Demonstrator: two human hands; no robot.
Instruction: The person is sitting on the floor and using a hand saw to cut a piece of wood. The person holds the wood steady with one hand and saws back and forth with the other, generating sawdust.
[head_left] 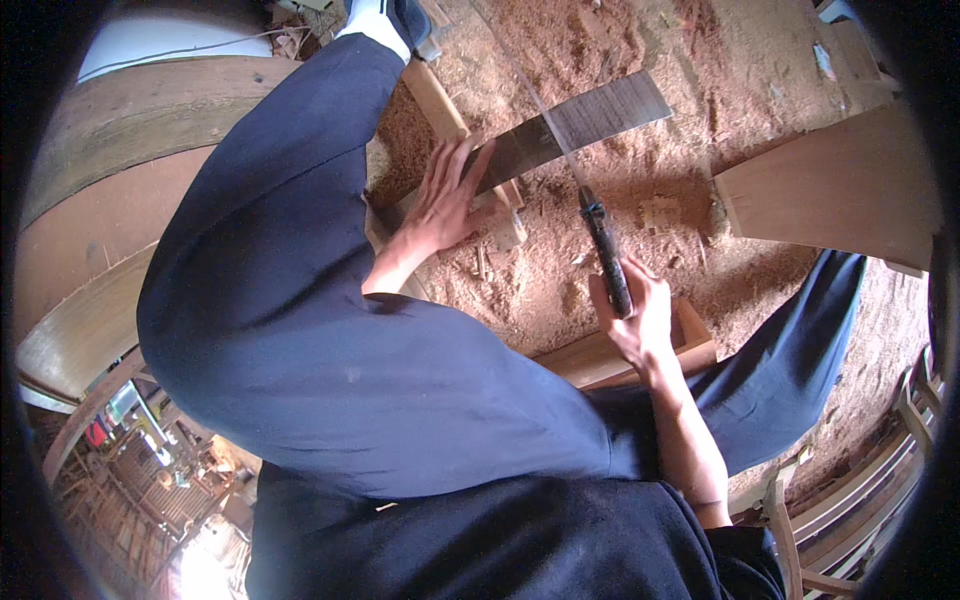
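A dark, flat wooden board (615,108) lies at a slant above the sawdust, its far right end sticking out past the wood under it. Across it runs the thin blade of a handsaw (606,255), which points away from me toward the upper left. My right hand (640,312) is closed around the saw's dark handle. On the board's left part rests my left hand (440,205), its fingers stretched out and pressing flat near my leg. Pale wooden pieces (440,108) support the board from below. Whether the blade has cut into the board I cannot tell.
Sawdust (520,300) and chips cover the ground. A wooden box (690,335) stands beneath my right forearm. Wide planks (830,175) lie at the right and more boards (120,190) at the left. A slatted wooden frame (860,490) is at lower right.
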